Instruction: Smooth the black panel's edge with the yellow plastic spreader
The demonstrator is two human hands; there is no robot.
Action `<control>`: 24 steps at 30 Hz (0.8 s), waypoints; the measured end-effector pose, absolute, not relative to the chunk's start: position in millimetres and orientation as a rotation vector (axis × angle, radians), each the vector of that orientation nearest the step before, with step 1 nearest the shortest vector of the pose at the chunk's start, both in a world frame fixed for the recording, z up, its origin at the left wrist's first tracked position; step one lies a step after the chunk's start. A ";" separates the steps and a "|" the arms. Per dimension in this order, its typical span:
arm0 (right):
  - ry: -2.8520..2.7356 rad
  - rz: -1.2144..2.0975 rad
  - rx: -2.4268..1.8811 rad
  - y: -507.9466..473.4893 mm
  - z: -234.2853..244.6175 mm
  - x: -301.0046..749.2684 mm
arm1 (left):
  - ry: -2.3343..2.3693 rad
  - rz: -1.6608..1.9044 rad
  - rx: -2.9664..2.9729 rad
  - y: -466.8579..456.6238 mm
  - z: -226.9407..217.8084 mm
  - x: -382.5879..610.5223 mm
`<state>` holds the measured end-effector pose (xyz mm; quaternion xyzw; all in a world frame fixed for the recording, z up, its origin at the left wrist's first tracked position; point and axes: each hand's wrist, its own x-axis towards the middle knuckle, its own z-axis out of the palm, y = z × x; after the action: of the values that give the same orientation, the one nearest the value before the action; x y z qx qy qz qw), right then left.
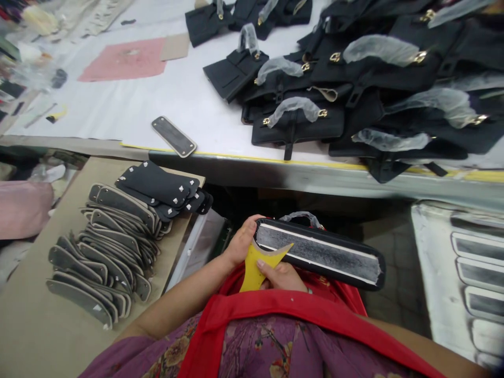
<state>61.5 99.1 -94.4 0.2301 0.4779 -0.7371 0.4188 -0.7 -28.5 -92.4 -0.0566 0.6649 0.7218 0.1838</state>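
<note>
A black handbag (pixel 350 257) rests across my lap, its long grey base panel facing me with a pale strip along each side. My left hand (pixel 242 241) grips the bag's left end, some fingers hidden behind it. In my right hand (pixel 285 275) is a yellow scraper (pixel 255 265) with a curved, pointed edge, pinched under the thumb. The scraper's tip lies over the left part of the base panel; I cannot tell if it touches. Behind the bag, part of its plastic-wrapped handle (pixel 301 216) shows.
Several black bags (pixel 299 126) with wrapped handles crowd the white table (pixel 129 105). One grey base piece (pixel 174 136) lies by its edge. On the left board (pixel 23 310) are piled grey pieces (pixel 114 236) and black pieces (pixel 157 184). A sheet with oblong pieces (pixel 433 241) is at right.
</note>
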 end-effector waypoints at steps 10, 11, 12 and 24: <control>1.303 -1.802 0.741 80.1 -87.7 73.2 | 1.942 1.962 -0.078 -44.6 -99.5 0.1; 1.313 -1.803 0.759 77.2 -86.7 73.0 | 2.005 1.890 -0.048 -48.0 -98.4 -2.1; 1.321 -1.809 0.775 74.1 -85.5 72.7 | 2.094 1.792 -0.004 -51.5 -96.3 -4.7; 1.290 -1.929 0.825 67.6 -82.1 77.3 | 2.885 0.605 0.982 -19.4 -75.0 -26.2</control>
<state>77.3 67.6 -82.1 0.3161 0.4939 -0.7385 0.3329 -26.2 -19.4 -75.0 0.3161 0.9284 0.1947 0.0175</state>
